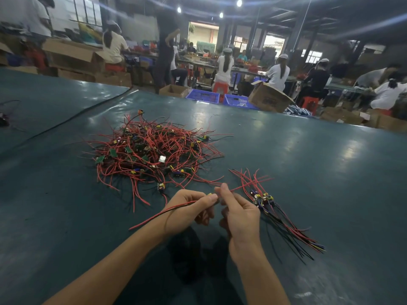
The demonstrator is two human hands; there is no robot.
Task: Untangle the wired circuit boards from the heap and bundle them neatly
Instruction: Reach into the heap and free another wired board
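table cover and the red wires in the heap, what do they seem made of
Table cover: looks like dark teal vinyl or rubber sheet, glossy: lamps reflect off it, and an overlapping edge shows. Red wires: probably plastic-insulated, smooth, flexible, judging by loose curves.

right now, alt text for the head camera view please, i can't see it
Two bare hands hold one wired circuit board over a dark green table: the left hand pinches the board, the right hand pinches a red wire. A tangled heap of boards lies beyond them, a small sorted bundle to the right.
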